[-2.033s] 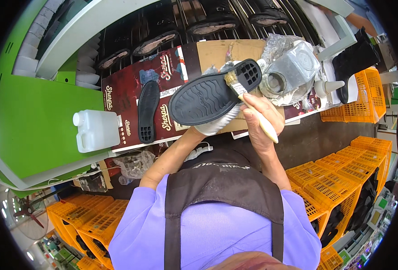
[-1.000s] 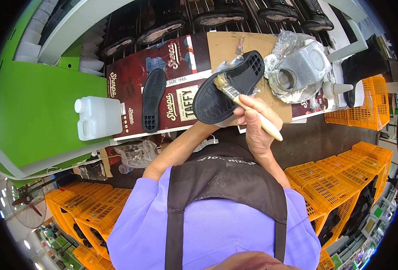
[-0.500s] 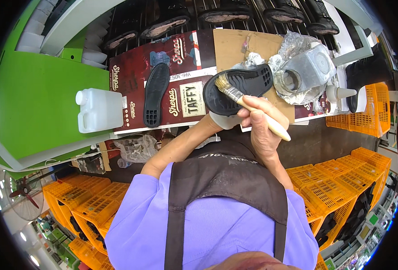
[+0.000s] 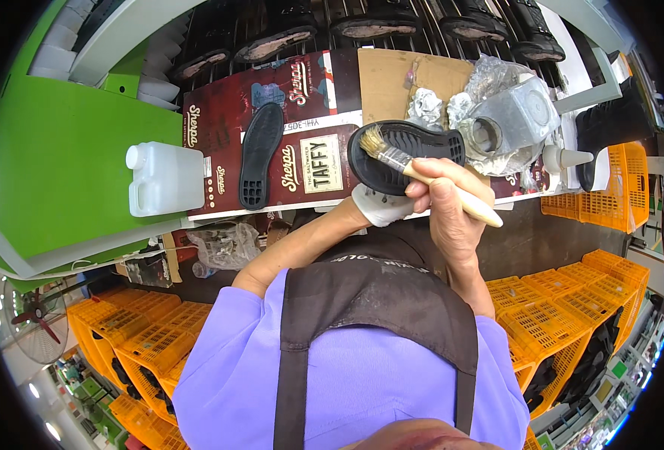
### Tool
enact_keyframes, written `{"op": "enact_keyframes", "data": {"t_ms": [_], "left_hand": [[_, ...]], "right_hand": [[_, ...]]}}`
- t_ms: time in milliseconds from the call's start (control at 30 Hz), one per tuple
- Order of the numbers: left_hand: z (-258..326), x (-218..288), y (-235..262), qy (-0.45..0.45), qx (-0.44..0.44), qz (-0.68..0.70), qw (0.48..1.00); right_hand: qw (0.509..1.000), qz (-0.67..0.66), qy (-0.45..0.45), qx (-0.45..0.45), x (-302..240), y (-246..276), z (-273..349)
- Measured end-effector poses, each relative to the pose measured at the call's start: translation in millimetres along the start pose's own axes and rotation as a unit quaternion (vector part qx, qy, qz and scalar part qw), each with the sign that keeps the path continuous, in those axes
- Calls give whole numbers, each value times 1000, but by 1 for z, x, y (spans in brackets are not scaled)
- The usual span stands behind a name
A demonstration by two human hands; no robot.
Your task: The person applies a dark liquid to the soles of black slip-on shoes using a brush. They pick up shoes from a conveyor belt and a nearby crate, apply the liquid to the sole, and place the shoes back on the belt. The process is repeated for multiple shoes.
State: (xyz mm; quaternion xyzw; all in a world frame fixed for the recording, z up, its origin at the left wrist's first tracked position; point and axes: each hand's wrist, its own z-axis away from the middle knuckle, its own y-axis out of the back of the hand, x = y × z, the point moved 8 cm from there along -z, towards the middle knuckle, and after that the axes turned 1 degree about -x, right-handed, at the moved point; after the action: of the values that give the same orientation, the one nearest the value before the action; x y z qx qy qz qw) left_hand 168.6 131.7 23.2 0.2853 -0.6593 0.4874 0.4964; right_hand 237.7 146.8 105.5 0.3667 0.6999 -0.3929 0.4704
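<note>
Worker seen from above. Torso: lilac short-sleeved shirt (image 4: pixel 234 375) with rolled cuffs ending near the elbows. Over it, a dark brown fabric apron (image 4: pixel 380 300) with two straps running over the shoulders, its bib scuffed and smeared. Left hand (image 4: pixel 380 206): white cloth glove. Right hand (image 4: pixel 444 202): bare, forearms uncovered.

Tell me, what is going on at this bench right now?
A person in a purple shirt and dark apron is brushing a black shoe sole. The left hand, in a white glove, holds the sole up from below, tread side up. The bare right hand grips a wooden-handled brush, bristles on the sole's left end. A second black sole lies flat on the dark red printed cardboard, beside a white plastic jug. A foil-wrapped can stands to the right.
</note>
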Motion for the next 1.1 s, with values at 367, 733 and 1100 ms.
{"op": "enact_keyframes", "data": {"t_ms": [367, 733, 1100], "left_hand": [[0, 22, -7, -65, 17, -224, 972], [5, 12, -8, 15, -72, -240, 968], [-3, 13, -5, 57, -174, -150, 972]], "right_hand": [[992, 59, -49, -101, -5, 4, -13], [970, 98, -22, -222, -7, 11, -46], [951, 134, -97, -261, 16, 22, -68]]}}
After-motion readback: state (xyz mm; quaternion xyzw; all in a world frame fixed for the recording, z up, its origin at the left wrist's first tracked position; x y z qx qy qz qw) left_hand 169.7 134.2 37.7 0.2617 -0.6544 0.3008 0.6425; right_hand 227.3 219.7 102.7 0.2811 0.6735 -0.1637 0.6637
